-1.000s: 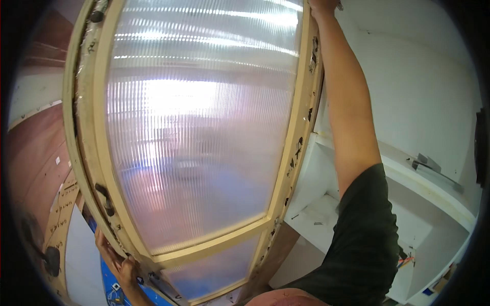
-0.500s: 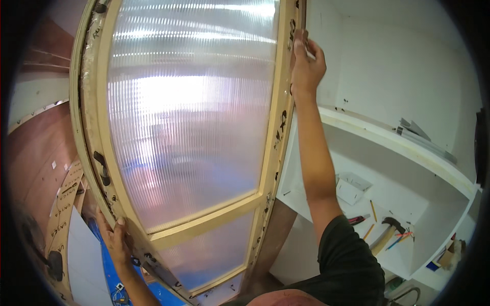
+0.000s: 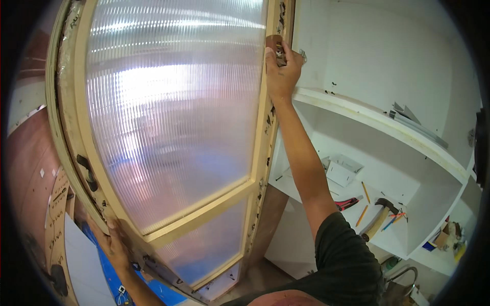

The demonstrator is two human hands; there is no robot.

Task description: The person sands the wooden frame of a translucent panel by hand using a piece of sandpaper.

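Head view, panel point(image 3: 173, 117) cropped, block point(image 3: 273, 43) part-hidden

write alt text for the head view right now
A person's left hand holds the lower left edge of a cream-framed ribbed translucent panel; the right hand grips a small brown object at the panel's right edge. To the right, a white shelf unit holds a hammer, pencils and a red cutter.

A hammer point(image 3: 377, 223), pencils point(image 3: 362, 216) on white shelf point(image 3: 395, 237); perhaps a faucet point(image 3: 410, 269) nearby.
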